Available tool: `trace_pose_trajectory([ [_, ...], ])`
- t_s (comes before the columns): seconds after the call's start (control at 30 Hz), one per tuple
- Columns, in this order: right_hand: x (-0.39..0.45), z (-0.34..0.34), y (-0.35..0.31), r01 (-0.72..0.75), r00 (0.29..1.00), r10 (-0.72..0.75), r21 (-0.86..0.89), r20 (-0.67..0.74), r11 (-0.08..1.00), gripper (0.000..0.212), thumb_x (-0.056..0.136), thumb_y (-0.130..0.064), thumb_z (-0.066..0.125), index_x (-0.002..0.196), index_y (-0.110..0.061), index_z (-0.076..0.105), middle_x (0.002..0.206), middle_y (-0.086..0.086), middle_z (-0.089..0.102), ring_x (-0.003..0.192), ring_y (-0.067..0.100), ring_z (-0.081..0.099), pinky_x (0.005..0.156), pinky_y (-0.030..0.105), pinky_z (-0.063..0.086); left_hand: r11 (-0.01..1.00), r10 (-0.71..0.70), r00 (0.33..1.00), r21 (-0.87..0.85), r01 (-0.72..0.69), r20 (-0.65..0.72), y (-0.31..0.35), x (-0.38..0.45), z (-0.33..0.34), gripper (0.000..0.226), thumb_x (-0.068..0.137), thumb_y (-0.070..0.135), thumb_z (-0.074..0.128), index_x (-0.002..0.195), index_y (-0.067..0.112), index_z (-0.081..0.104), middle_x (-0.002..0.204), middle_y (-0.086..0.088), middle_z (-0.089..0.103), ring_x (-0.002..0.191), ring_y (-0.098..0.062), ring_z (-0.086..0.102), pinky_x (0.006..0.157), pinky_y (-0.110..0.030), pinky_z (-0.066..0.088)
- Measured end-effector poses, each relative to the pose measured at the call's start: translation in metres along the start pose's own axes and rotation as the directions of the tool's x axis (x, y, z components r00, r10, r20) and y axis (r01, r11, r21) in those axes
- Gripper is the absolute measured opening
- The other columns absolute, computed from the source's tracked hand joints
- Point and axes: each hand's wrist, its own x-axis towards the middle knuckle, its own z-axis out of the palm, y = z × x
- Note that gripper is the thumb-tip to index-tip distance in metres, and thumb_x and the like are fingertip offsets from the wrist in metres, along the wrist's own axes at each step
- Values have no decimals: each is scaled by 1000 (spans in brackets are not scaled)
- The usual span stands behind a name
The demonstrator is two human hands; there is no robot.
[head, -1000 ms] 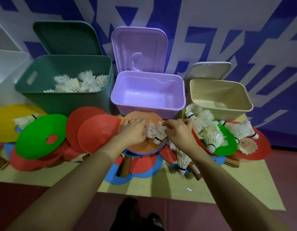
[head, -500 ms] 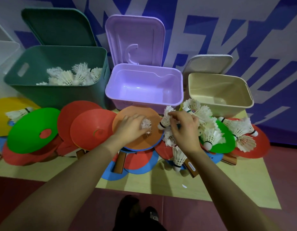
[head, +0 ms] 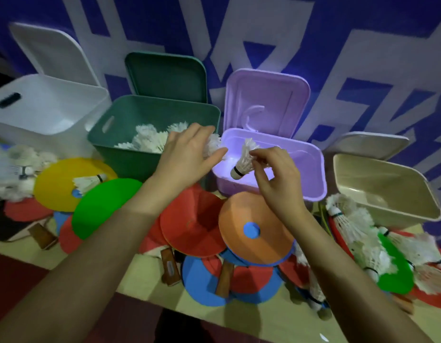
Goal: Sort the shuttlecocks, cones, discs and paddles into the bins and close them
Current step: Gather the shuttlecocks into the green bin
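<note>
The shuttlecock (head: 242, 162) in my right hand (head: 276, 174) is a frayed white feather skirt narrowing to a black band and a rounded cork tip; I pinch the feathers between thumb and curled fingertips, so it hangs tilted, cork down and to the left, over the front left corner of the purple bin (head: 313, 174). My left hand (head: 183, 157) is raised just beside it at the gap between the purple and green bins, fingers spread and only loosely bent around a fluffy white tuft (head: 213, 146) that shows past my palm; I cannot tell how firmly I have it. Both forearms reach up from the bottom edge, wrists bent slightly inward. The green bin (head: 130, 154) is matte plastic with rounded corners and a slot handle, and holds a heap of feathery shuttlecocks (head: 147, 139). The purple one is smooth and glossy, its lid upright behind it. A white bin (head: 41, 115) stands to the far left and a beige bin (head: 387, 194) to the right, both with lids raised. In front lie flat thin discs: an orange one (head: 254, 233) with a round hole showing blue, a red (head: 192, 224), a green (head: 103, 206) and a yellow (head: 63, 184), overlapping wooden-handled paddles (head: 224, 280). More shuttlecocks (head: 358, 233) are piled at the right.
</note>
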Motion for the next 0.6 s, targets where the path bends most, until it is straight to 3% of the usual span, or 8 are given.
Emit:
trace_pose_trajectory([
  [0.17, 49, 59, -18, 23, 998, -23, 7, -58, 1000, 12, 85, -5, 55, 92, -7, 64, 84, 4, 63, 77, 20, 56, 70, 41, 49, 1000, 12, 998, 0, -12, -61, -64, 38, -25, 65, 82, 56, 42, 119, 6, 60, 105, -12, 63, 95, -31, 60, 84, -40, 39],
  [0.37, 107, 140, -23, -68, 998, 68, -15, -14, 998, 13, 82, -4, 55, 89, -8, 64, 84, 4, 61, 78, 22, 54, 72, 36, 44, 998, -43, 995, 50, 38, 92, -154, 77, -22, 53, 93, 44, 48, 135, 11, 44, 130, -8, 52, 116, -29, 48, 98, -38, 31],
  [0.6, 147, 235, -30, -116, 987, 124, -86, 100, 990, 10, 83, -3, 56, 89, -8, 63, 85, 5, 62, 79, 26, 56, 68, 37, 46, 985, -157, 976, 93, 144, 150, -259, 97, 16, 49, 95, 35, 49, 134, 6, 44, 132, -14, 51, 118, -32, 49, 98, -42, 35],
])
